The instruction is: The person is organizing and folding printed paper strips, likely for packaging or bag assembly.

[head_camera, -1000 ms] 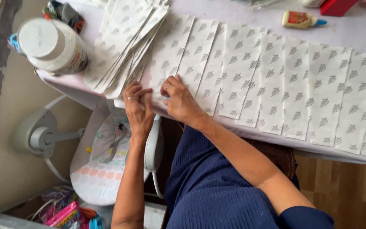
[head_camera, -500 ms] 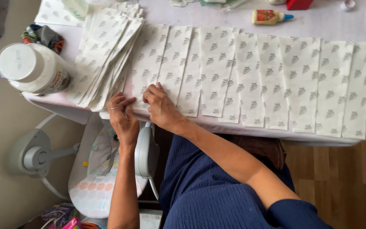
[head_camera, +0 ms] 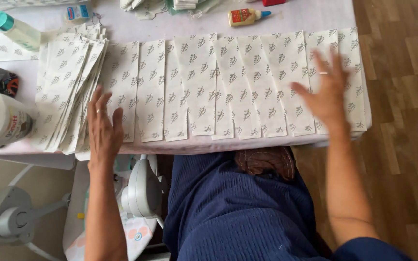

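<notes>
We've got a row of white leaf-print paper strips (head_camera: 228,87) overlapping side by side across the table (head_camera: 136,29), each strip's long axis running from the far edge toward our lap. Our left hand (head_camera: 103,128) lies flat and open on the strips beside the fanned stack (head_camera: 68,92). Our right hand (head_camera: 326,89) is spread open over the right end, too blurry to tell if it's touching.
</notes>
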